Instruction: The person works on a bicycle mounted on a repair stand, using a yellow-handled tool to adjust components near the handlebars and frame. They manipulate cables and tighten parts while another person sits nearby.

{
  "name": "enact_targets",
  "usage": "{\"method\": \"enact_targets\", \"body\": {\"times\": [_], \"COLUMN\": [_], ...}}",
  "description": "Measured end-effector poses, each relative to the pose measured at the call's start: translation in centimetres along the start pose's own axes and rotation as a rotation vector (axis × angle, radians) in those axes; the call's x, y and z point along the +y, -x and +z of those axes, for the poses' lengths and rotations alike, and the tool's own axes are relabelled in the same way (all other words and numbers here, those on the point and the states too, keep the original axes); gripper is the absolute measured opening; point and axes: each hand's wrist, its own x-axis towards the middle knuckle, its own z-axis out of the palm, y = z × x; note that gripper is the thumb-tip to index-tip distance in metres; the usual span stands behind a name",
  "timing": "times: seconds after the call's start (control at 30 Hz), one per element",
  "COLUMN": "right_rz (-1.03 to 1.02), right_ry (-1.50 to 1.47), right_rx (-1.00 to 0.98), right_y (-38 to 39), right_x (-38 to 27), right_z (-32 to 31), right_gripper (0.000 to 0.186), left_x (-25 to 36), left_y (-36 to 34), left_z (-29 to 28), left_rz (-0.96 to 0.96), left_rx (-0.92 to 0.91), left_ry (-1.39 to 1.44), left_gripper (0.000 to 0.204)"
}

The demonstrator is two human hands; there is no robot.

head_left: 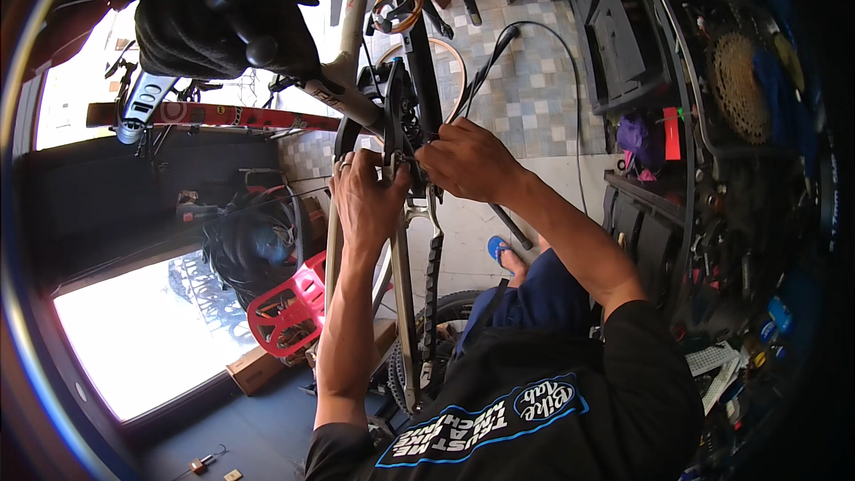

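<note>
A bicycle frame (405, 303) stands in front of me with its tubes running away toward the far side. My left hand (367, 200) has its fingers curled over the frame's left side, by the dark linkage (397, 116) near the middle. Close by on the right, my right hand (470, 160) is closed in a pinch at the same joint. Whatever lies between its fingertips is hidden or too small to name. Below the hands, a ribbed dark guard (433, 281) runs along the frame's right-hand rear tube.
A black cover (218, 27) and a crank arm (147, 102) are at upper left. A red plastic chair (289, 307) stands lower left. Dark cables (485, 62) hang beyond my right hand. Shelves at right hold a large sprocket cassette (741, 87) and tools. My slippered foot (508, 256) is below.
</note>
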Motion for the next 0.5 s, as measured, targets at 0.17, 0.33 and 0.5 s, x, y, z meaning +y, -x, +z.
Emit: {"method": "enact_targets", "body": {"times": [0.17, 0.33, 0.5], "right_rz": [-0.224, -0.413, -0.264], "right_ry": [0.184, 0.362, 0.141], "right_rx": [0.039, 0.034, -0.065], "right_y": [-0.9, -1.4, -1.7], "right_x": [0.9, 1.6, 1.5], "right_z": [-0.8, -1.1, -1.1], "right_gripper": [0.01, 0.01, 0.012], "left_x": [0.3, -0.1, 0.1], "left_y": [-0.2, 0.0, 0.1], "left_z": [-0.2, 0.4, -0.3], "left_rz": [0.021, 0.117, 0.057], "left_rx": [0.009, 0.122, 0.016], "left_ry": [-0.021, -0.042, -0.011], "left_gripper": [0.036, 0.035, 0.037]}}
